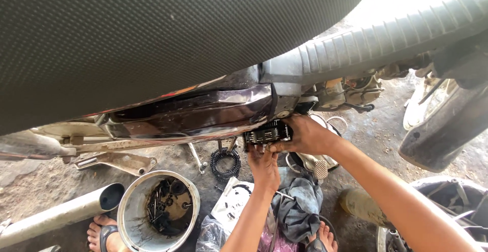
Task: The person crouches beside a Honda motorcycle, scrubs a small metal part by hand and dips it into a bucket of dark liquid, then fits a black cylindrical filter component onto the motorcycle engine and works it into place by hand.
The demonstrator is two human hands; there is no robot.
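A motorcycle fills the upper view, with its dark textured seat (152, 33) on top and a shiny purple-black side panel (203, 109) below. Under the frame sits a black finned engine part (267, 132). My right hand (305, 135) grips that part from the right side. My left hand (264, 168) reaches up from below, its fingers touching the part's underside. What the left fingers pinch is hidden.
On the dirt ground lie a metal bucket (129, 216) with oily screws and small parts, a silver exhaust pipe (56, 214), a black toothed ring (225, 163), a grey rag (300, 201), a white gasket sheet (231, 203) and my sandalled feet (101, 234). A tyre (442, 125) stands right.
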